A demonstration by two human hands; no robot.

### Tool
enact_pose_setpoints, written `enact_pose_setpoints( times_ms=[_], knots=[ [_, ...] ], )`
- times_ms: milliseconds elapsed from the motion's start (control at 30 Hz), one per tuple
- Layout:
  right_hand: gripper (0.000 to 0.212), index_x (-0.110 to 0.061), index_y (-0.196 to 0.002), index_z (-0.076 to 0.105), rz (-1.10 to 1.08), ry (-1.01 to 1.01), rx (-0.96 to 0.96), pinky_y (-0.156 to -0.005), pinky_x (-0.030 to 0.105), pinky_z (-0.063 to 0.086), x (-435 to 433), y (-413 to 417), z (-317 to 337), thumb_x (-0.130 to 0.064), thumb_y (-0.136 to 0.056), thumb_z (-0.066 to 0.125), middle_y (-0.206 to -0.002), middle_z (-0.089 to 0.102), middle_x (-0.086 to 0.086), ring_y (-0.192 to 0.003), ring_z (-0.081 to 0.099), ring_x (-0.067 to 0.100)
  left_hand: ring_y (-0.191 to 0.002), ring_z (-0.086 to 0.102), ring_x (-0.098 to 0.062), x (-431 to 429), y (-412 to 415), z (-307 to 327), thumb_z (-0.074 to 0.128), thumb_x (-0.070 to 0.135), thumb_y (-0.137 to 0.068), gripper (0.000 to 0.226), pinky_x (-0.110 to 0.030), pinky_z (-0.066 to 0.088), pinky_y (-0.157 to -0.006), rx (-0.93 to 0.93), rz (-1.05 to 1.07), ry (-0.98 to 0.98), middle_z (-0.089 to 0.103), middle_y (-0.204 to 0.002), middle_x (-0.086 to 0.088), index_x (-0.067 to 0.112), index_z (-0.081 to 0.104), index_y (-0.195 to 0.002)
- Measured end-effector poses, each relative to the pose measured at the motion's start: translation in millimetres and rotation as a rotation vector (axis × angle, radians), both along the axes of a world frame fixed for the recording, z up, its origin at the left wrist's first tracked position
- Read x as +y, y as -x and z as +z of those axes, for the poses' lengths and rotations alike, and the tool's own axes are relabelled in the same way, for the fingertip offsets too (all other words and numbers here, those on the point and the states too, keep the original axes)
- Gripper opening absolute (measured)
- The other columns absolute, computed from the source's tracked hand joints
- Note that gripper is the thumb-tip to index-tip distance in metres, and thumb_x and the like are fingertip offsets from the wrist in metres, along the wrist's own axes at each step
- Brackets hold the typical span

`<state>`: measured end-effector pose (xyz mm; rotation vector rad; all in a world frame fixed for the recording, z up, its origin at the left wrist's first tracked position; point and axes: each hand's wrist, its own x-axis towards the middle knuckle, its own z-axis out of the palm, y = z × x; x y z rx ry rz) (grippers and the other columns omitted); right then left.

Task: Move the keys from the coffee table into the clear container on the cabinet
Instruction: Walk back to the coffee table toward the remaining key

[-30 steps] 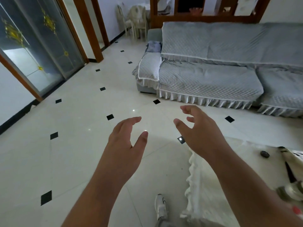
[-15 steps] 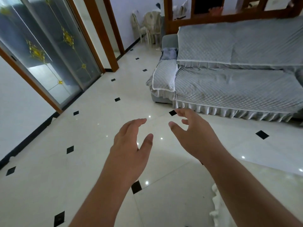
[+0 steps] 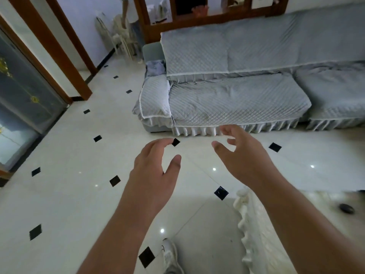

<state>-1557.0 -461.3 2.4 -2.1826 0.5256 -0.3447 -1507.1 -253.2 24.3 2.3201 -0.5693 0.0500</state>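
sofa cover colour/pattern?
Light grey sofa cover, diamond-quilted, white piping, ruffled skirt. Head view, the only one.

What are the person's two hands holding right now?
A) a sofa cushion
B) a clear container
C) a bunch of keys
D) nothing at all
D: the left hand and the right hand both hover over the tiled floor with fingers loosely spread and nothing in them.

Glossy white-tile floor (image 3: 69,204) w/ small black diamond insets; grey quilted sofa (image 3: 237,99) stands on it, white shoe (image 3: 168,252) near bottom edge. Lower right, surface (image 3: 320,218) under frilly white cloth (image 3: 256,224) carries small dark round obj (image 3: 346,208).
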Motion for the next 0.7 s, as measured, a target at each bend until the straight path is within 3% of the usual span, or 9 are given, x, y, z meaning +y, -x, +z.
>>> enact_pose_setpoints(
  times_ms=[333,600,700],
  knots=[
    [0.05,-0.041,-0.135,0.046,-0.405,0.028,0.06,-0.087,0.03,0.044,-56.5,-45.5,-10.7,-0.058,-0.088,0.055,-0.134,0.055,-0.02,-0.111,0.056,0.003,-0.12,0.045,-0.009,-96.3,-124.3,-9.8,0.054,0.043,-0.09,0.038,-0.045,0.041,-0.098,-0.045,-0.367,-0.014,0.047,-0.126,0.02,0.038,0.051,-0.127],
    [0.048,-0.04,-0.135,0.047,-0.753,-0.049,0.135,-0.094,0.031,0.047,-70.4,-38.7,-54.9,-0.055,-0.09,0.057,-0.136,0.054,-0.018,-0.117,0.054,0.002,-0.122,0.044,-0.007,-173.4,-176.0,-45.1,0.05,0.046,-0.09,0.038,-0.043,0.042,-0.098,0.002,-0.714,-0.112,0.046,-0.131,0.017,0.042,0.047,-0.128],
    [0.047,-0.039,-0.134,0.049,-0.891,-0.094,0.165,-0.094,0.031,0.047,-76.2,-19.4,-71.0,-0.053,-0.09,0.059,-0.133,0.055,-0.02,-0.116,0.055,0.002,-0.123,0.041,-0.003,-203.1,-171.4,-59.2,0.049,0.047,-0.091,0.039,-0.035,0.037,-0.097,0.02,-0.828,-0.126,0.043,-0.133,0.021,0.042,0.047,-0.129]
  ],
)
